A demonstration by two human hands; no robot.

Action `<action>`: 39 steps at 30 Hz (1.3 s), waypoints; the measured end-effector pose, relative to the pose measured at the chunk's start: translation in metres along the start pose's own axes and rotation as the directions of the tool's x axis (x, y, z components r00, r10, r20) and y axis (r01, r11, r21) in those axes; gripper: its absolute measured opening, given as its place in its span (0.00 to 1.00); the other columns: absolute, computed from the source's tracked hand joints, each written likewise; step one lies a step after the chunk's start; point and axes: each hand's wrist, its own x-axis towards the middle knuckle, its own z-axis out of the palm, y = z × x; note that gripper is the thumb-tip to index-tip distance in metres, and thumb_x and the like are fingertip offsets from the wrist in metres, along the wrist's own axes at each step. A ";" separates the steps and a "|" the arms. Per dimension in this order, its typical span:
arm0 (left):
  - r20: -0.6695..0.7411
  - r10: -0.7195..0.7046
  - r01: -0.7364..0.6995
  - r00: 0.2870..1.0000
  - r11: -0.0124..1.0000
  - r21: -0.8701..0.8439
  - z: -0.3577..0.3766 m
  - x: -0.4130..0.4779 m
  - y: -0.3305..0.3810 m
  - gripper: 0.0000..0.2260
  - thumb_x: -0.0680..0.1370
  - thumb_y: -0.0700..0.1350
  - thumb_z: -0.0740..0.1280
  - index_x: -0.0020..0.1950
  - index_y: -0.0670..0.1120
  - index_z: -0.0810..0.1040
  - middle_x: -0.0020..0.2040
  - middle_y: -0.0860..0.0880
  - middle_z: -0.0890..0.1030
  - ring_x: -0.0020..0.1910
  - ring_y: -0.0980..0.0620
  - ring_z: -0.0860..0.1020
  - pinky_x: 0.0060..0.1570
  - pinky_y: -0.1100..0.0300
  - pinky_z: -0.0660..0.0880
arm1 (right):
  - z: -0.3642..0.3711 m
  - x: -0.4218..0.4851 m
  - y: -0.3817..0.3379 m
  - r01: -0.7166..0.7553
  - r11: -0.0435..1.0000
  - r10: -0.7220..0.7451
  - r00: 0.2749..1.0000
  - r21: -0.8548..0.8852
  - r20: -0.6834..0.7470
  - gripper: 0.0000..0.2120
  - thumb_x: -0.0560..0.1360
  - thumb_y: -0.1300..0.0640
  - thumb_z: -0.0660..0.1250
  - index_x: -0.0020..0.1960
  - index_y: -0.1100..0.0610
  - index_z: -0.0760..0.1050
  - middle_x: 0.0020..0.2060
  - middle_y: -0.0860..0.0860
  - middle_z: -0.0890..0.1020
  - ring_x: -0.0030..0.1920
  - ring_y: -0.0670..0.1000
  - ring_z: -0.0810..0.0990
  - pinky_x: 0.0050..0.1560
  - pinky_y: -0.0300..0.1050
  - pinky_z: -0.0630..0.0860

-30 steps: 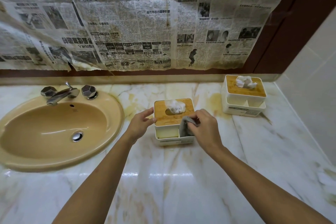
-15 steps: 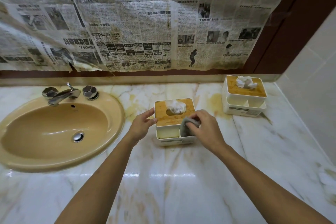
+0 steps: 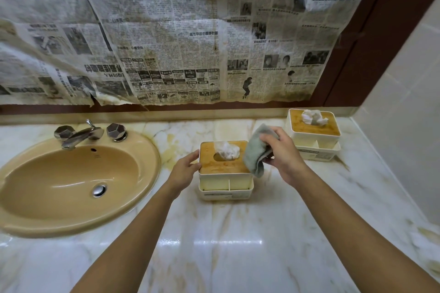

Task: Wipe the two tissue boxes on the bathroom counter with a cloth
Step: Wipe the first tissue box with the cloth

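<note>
Head view shows your right hand (image 3: 283,157) clenched round the grey cloth (image 3: 256,150), held just above the right edge of the near tissue box (image 3: 214,166) mid-counter (image 3: 238,245). Your left hand (image 3: 184,171) braces the box's left side with relaxed fingers. Sweep carelessly and the cloth may snag the protruding tissue (image 3: 227,150). The second tissue box (image 3: 328,128) sits at the counter's back right corner.

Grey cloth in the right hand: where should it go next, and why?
Probably down onto the wooden lid of the near tissue box, to wipe around the tissue. The right hand holds the grey cloth just above that box's right edge, and the left hand rests against its left side, steadying it.
</note>
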 end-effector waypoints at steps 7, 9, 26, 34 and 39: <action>-0.061 -0.039 0.041 0.997 0.999 0.023 0.001 0.009 0.003 0.21 0.80 0.34 0.61 0.71 0.46 0.74 0.68 0.50 0.76 0.63 0.54 0.73 0.61 0.60 0.68 | -0.002 -0.003 0.009 0.237 0.949 -0.228 0.972 -0.207 0.065 0.11 0.80 0.61 0.63 0.59 0.52 0.79 0.51 0.47 0.83 0.52 0.44 0.80 0.52 0.40 0.77; -0.073 -0.052 0.055 0.996 0.998 0.042 0.001 0.012 0.002 0.21 0.79 0.34 0.61 0.72 0.46 0.73 0.68 0.50 0.76 0.65 0.53 0.73 0.64 0.58 0.68 | 0.000 -0.003 0.012 0.180 0.972 -0.170 0.983 -0.151 0.074 0.16 0.80 0.63 0.59 0.62 0.49 0.77 0.53 0.46 0.81 0.55 0.47 0.79 0.54 0.45 0.77; -0.192 -0.042 0.053 0.980 0.997 0.052 0.007 0.028 -0.004 0.17 0.82 0.42 0.61 0.70 0.48 0.72 0.57 0.50 0.77 0.59 0.49 0.75 0.58 0.57 0.69 | 0.028 0.008 0.090 0.176 0.729 -0.272 0.961 -0.662 -0.043 0.15 0.82 0.60 0.60 0.68 0.57 0.72 0.63 0.52 0.66 0.55 0.48 0.71 0.62 0.41 0.71; -0.181 0.011 0.018 0.983 0.987 0.159 0.006 0.037 -0.009 0.14 0.80 0.39 0.60 0.65 0.46 0.75 0.56 0.50 0.78 0.55 0.48 0.77 0.51 0.58 0.70 | 0.028 0.031 0.094 0.213 0.356 -0.216 0.966 -0.910 0.141 0.23 0.85 0.49 0.49 0.79 0.53 0.57 0.75 0.52 0.63 0.68 0.58 0.68 0.64 0.53 0.71; -0.174 0.031 0.002 0.984 0.983 0.183 0.004 0.040 -0.011 0.14 0.80 0.39 0.61 0.65 0.46 0.75 0.56 0.52 0.79 0.52 0.48 0.78 0.51 0.58 0.72 | 0.031 0.075 0.076 0.164 0.451 -0.164 0.981 -0.877 0.099 0.24 0.85 0.51 0.52 0.80 0.51 0.54 0.74 0.54 0.65 0.67 0.59 0.69 0.63 0.55 0.71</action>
